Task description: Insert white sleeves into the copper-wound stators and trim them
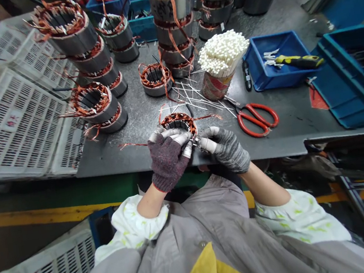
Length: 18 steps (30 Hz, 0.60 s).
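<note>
A motor stator (180,121) with copper windings lies near the table's front edge, its wire ends sticking out to both sides. My left hand (171,154), in a maroon knit glove with white-wrapped fingertips, is closed over the stator's near-left rim. At the near-right rim, my right hand (226,146), in a grey glove with wrapped fingertips, makes a pinch. Whatever lies between those fingertips is too small to make out. Thin white sticks (193,98) are scattered just behind the stator. Red-handled scissors (255,117) rest to the right of my right hand.
Stacked stators (92,54) stand at the left, with another tall stack (173,24) behind. A can (215,85) holds many white sticks. Beside it are a black marker (247,75) and a blue bin (277,78) with a yellow-black tool (300,61). White crates (14,124) line the left side.
</note>
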Tool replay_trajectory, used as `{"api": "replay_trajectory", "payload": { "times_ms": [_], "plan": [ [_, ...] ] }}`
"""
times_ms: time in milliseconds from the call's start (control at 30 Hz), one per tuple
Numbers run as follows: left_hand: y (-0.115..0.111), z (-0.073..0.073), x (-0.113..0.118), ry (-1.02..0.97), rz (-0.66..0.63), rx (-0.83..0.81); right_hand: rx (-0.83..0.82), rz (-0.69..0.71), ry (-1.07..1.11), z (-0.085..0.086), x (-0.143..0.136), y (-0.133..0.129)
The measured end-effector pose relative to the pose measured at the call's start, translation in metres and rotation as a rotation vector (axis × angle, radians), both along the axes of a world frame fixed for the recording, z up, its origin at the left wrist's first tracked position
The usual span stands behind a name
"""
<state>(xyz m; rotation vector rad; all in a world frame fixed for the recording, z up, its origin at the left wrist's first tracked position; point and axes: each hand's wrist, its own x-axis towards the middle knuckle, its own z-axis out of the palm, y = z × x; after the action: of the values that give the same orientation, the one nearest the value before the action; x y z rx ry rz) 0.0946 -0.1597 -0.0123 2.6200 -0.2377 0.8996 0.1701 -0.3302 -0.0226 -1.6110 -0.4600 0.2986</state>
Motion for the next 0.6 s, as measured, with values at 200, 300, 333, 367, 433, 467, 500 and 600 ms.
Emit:
{"api": "replay_trajectory", "payload": {
  "times_ms": [200, 300, 333, 367, 433, 467, 500, 600],
  "plan": [
    [-0.001, 0.0, -0.002, 0.015, -0.022, 0.042, -0.092, 0.043, -0.12, -0.002, 0.003, 0.0],
    [0.0, 0.0, -0.003, -0.013, -0.04, 0.026, -0.18, 0.106, -0.29, -0.004, 0.008, -0.004],
    [0.0, -0.001, -0.003, -0.012, -0.046, 0.025, -0.216, 0.121, -0.373, -0.004, 0.01, -0.006],
    [0.0, -0.001, -0.004, -0.005, -0.052, 0.028, -0.257, 0.132, -0.462, -0.002, 0.011, -0.007],
    [0.001, -0.001, -0.003, 0.018, -0.067, 0.043, -0.352, 0.141, -0.627, 0.003, 0.011, -0.007],
    [0.0, -0.001, -0.003, 0.027, -0.064, 0.048, -0.4, 0.137, -0.693, 0.006, 0.011, -0.007],
    [0.0, 0.0, -0.003, 0.036, -0.053, 0.048, -0.44, 0.127, -0.745, 0.009, 0.01, -0.005],
    [-0.004, 0.002, -0.001, 0.066, 0.008, 0.023, -0.431, 0.018, -0.754, 0.016, 0.005, -0.006]
  ]
}}
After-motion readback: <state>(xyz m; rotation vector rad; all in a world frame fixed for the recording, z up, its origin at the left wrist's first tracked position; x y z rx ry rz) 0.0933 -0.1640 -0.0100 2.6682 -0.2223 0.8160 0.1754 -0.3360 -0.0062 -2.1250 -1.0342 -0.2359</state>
